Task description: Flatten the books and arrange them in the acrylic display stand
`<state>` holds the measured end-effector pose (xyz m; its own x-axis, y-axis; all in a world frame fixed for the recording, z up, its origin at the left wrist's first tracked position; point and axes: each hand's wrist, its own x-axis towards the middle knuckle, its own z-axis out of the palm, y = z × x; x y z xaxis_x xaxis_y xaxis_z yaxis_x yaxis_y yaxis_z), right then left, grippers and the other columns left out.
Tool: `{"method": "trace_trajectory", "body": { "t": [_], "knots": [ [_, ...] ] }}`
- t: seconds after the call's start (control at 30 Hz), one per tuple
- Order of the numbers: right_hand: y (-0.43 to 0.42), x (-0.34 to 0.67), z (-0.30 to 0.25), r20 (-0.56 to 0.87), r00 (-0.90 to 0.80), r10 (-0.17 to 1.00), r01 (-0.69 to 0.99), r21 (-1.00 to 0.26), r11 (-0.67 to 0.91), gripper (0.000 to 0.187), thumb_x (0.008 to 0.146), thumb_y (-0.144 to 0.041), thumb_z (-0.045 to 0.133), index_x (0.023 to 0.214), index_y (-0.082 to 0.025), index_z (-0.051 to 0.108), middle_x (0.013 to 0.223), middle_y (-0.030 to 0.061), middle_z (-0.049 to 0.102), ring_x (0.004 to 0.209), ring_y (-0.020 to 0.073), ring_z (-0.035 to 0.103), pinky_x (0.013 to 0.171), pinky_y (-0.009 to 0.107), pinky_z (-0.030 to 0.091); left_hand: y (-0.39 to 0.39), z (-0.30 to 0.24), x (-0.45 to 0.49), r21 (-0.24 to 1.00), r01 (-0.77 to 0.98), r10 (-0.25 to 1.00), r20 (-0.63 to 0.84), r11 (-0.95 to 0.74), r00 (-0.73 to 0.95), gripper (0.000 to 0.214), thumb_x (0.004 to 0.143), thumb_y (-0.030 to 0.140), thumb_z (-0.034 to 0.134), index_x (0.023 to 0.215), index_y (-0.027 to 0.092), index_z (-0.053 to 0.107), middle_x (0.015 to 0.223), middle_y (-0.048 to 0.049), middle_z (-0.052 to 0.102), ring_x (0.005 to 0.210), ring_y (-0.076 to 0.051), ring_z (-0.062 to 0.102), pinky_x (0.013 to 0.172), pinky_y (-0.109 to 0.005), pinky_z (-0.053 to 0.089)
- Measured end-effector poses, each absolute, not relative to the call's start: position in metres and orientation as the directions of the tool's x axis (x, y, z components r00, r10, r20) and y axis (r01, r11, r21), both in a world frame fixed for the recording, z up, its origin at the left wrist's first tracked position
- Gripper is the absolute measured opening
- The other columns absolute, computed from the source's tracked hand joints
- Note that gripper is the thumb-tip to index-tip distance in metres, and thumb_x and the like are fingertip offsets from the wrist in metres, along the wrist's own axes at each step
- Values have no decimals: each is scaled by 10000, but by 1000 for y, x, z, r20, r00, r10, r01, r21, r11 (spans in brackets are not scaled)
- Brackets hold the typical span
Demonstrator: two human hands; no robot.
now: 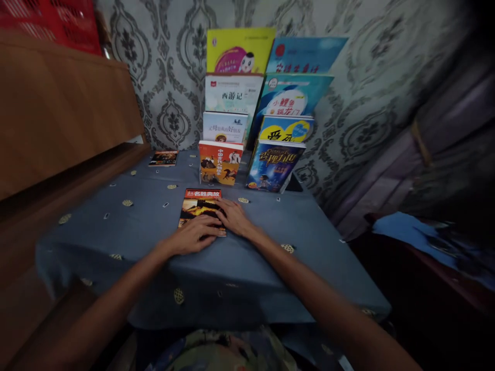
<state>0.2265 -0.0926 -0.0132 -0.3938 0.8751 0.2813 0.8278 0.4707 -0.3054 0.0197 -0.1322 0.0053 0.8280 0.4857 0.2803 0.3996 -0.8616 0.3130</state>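
Observation:
A book with a red title band and a dark orange cover [197,203] lies flat on the table covered in blue-grey cloth [154,242]. My left hand [195,234] rests on its near edge, fingers stretched flat across the cover. My right hand [234,216] lies on the book's right edge, fingers also flat and pointing left. Both hands touch the book and neither has lifted it.
A tiered rack of upright books [257,111] stands at the back of the table against the patterned wall. A small dark book [163,158] lies at the back left. A wooden panel [58,103] runs along the left; dark clutter sits at the right.

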Motion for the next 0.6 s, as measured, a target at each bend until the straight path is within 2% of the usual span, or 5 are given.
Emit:
{"method": "trace_trajectory", "body": {
  "t": [0.13, 0.3, 0.6],
  "knots": [
    [-116, 225, -17, 293, -394, 871, 814, -329, 479, 436, 990, -224, 454, 1416, -207, 543, 1497, 120, 541, 1407, 239, 486, 1158, 495, 374, -141, 2, 14, 352, 376, 475, 253, -857, 843, 339, 975, 245, 519, 1263, 288, 693, 1385, -66, 621, 1314, -221, 537, 1129, -404, 414],
    [-142, 219, -17, 297, -384, 874, 824, -317, 469, 432, 983, -246, 455, 1396, -196, 571, 1475, 125, 563, 1366, 272, 532, 1147, 502, 391, -165, 2, 7, 375, 351, 458, 248, -858, 854, 331, 980, 280, 516, 1254, 274, 702, 1383, -78, 624, 1309, -230, 548, 1134, -398, 403],
    [-182, 211, -15, 273, -351, 896, 852, -303, 426, 430, 978, -277, 476, 1384, -198, 592, 1434, 85, 610, 1311, 252, 583, 1112, 390, 439, -200, 6, -1, 409, 250, 382, 282, -878, 880, 315, 977, 293, 516, 1218, 245, 714, 1333, -73, 671, 1279, -219, 580, 1102, -365, 421]
  ]
}}
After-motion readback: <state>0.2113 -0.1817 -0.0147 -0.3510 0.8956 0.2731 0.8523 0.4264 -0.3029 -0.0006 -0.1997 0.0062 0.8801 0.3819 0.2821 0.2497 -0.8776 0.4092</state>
